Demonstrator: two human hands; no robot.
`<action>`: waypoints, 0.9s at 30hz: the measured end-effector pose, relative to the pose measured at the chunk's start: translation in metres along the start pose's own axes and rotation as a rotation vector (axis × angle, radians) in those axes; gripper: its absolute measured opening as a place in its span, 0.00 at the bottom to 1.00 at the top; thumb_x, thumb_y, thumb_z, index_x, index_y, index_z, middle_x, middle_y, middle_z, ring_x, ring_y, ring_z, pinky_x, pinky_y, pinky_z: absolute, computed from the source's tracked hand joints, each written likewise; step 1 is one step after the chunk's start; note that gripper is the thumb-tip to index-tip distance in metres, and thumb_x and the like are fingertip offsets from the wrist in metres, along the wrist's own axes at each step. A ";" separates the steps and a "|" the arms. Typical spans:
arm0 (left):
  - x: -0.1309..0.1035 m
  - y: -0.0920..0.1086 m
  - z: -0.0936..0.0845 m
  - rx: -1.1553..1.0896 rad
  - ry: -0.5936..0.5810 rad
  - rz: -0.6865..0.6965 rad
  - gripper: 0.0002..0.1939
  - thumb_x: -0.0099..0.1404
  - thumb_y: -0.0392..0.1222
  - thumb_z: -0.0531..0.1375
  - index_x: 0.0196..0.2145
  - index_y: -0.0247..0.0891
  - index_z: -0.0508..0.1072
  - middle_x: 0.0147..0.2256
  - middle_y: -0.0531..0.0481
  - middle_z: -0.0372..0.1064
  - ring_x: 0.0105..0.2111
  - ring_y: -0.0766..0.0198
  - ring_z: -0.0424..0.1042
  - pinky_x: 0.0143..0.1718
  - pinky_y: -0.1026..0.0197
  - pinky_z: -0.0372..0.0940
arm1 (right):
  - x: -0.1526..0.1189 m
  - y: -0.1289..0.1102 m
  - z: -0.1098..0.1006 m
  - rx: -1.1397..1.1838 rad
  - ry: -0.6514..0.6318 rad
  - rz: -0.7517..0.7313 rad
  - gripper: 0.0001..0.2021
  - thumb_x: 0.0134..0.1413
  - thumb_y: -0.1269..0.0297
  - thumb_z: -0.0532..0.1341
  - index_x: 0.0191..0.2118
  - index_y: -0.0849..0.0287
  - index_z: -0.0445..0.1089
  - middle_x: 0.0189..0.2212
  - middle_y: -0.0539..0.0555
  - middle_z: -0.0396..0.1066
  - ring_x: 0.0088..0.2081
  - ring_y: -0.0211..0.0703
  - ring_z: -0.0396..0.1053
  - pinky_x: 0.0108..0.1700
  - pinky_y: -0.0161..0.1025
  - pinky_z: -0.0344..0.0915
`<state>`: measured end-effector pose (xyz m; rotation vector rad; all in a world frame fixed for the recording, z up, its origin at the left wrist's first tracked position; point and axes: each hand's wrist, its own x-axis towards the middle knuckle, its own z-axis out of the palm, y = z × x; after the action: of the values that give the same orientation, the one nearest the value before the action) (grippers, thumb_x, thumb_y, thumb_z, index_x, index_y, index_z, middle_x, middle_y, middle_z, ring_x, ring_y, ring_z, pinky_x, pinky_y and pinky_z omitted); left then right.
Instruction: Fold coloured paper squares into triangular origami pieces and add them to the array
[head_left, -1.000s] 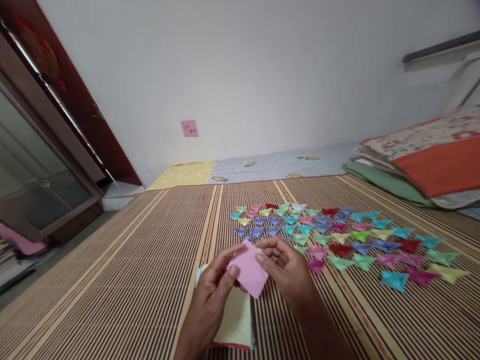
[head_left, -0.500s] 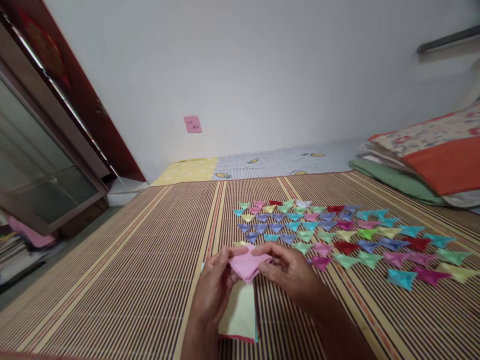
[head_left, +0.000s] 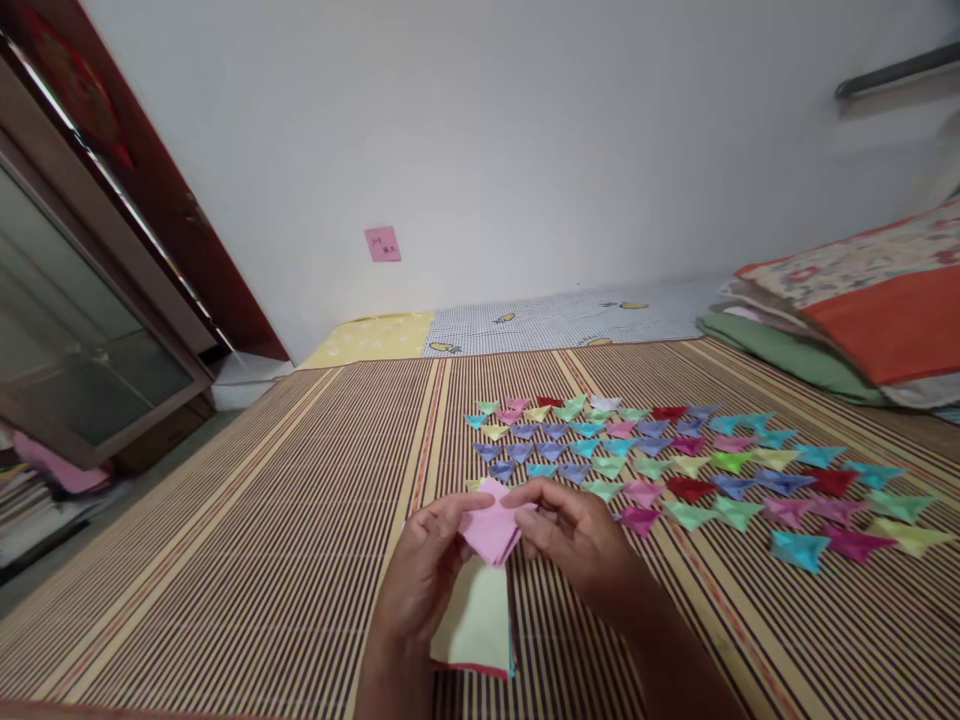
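Observation:
A folded piece of pink origami paper (head_left: 492, 533) is held up in the middle, its layers showing at the lower point. My left hand (head_left: 427, 570) pinches its left corner between thumb and fingers. At the right corner, my right hand (head_left: 574, 540) grips it the same way. Beneath the hands lies a stack of paper sheets (head_left: 474, 625), pale yellow on top with red and blue edges showing; my left hand covers part of it. Several rows of small folded paper pieces (head_left: 690, 488) in many colours spread over the mat to the right.
A striped bamboo mat (head_left: 247, 530) covers the bed. Patterned cloth (head_left: 517, 328) runs along the white wall, which bears a pink note (head_left: 383, 244). Folded bedding (head_left: 862, 320) is piled at the right. A glass-panelled cabinet door (head_left: 67, 320) stands at the left.
The pink paper's right side looks narrower and pressed closer together, with my right fingers drawn slightly inward. Both hands keep their hold.

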<state>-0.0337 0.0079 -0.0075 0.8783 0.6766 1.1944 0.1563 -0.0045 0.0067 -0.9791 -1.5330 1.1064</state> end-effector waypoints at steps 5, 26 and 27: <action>-0.001 0.003 -0.001 0.008 0.045 0.001 0.18 0.60 0.54 0.70 0.39 0.35 0.85 0.32 0.45 0.75 0.32 0.65 0.69 0.33 0.67 0.65 | -0.002 0.001 -0.002 -0.070 -0.025 0.024 0.09 0.59 0.65 0.62 0.45 0.54 0.75 0.34 0.52 0.75 0.35 0.45 0.71 0.36 0.41 0.65; 0.001 -0.006 0.011 0.285 0.249 0.122 0.13 0.51 0.46 0.76 0.28 0.35 0.81 0.22 0.54 0.72 0.23 0.69 0.66 0.26 0.67 0.61 | 0.004 0.009 0.025 0.075 0.246 -0.018 0.10 0.59 0.59 0.65 0.29 0.58 0.70 0.25 0.48 0.67 0.28 0.40 0.63 0.31 0.37 0.60; 0.001 -0.007 0.012 0.284 0.259 0.129 0.14 0.52 0.47 0.75 0.26 0.34 0.81 0.21 0.54 0.70 0.22 0.70 0.65 0.25 0.68 0.61 | 0.004 0.009 0.026 0.065 0.258 -0.024 0.11 0.59 0.59 0.65 0.29 0.57 0.69 0.25 0.48 0.66 0.27 0.40 0.63 0.30 0.37 0.60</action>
<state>-0.0200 0.0054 -0.0075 1.0241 1.0302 1.3632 0.1307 -0.0031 -0.0040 -1.0135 -1.2900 0.9661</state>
